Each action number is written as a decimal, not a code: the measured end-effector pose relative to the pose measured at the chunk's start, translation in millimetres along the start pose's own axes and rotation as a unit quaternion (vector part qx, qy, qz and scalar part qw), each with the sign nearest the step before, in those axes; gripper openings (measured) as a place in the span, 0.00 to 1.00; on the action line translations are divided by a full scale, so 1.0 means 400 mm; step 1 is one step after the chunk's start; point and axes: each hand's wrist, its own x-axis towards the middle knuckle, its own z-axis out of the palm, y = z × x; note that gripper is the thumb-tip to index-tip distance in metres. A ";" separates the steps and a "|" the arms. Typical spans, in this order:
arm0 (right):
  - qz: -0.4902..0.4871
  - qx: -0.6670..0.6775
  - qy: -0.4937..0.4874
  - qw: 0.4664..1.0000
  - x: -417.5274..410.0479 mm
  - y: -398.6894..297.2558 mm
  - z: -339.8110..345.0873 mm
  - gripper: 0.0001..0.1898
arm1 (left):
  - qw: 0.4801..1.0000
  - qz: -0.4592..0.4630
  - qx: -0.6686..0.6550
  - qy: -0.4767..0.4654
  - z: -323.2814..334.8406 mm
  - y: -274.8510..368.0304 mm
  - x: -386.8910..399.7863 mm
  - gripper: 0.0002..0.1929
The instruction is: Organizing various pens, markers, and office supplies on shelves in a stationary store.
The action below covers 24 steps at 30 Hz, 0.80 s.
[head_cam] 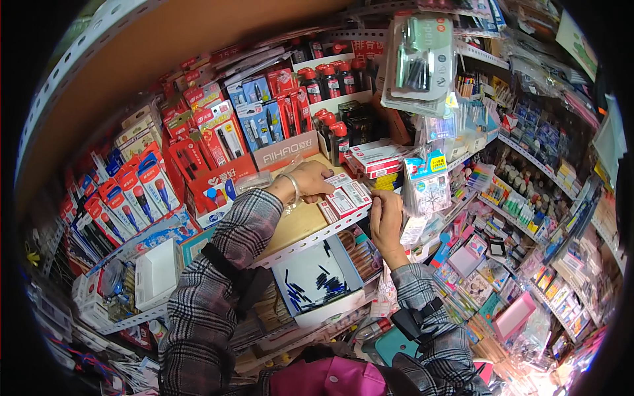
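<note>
Small white-and-red cardboard boxes (343,199) lie in a tight group at the front edge of a wooden shelf (285,228). My left hand (308,181) reaches over the shelf from the left, its fingers against the left and back side of these boxes. A pale bracelet (293,186) circles that wrist. At the right end of the group, my right hand (387,218) has curled fingers close by the last box. Its fingertips are partly hidden, so I cannot tell if it grips anything.
Below the shelf, an open white box (317,277) holds several dark pen caps or refills. Red-capped ink bottles (340,141) and larger red-and-white boxes (379,157) stand behind. Blister-packed pens (260,123) fill the left. Hanging packs (427,185) dangle near my right hand.
</note>
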 end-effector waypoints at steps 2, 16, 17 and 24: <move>-0.001 0.008 0.002 1.000 0.002 -0.007 0.005 0.07 | 1.000 -0.006 -0.022 -0.005 -0.020 -0.015 0.000 0.19; -0.012 0.020 -0.007 1.000 0.007 -0.002 -0.008 0.07 | 0.986 0.035 -0.159 0.026 -0.104 -0.020 0.027 0.11; -0.009 0.015 -0.011 1.000 0.005 0.002 -0.013 0.07 | 0.984 0.049 -0.169 0.007 -0.107 -0.002 0.027 0.11; 0.032 0.056 0.016 0.998 0.002 -0.015 0.016 0.10 | 0.979 0.201 0.003 -0.043 0.015 0.015 0.127 0.09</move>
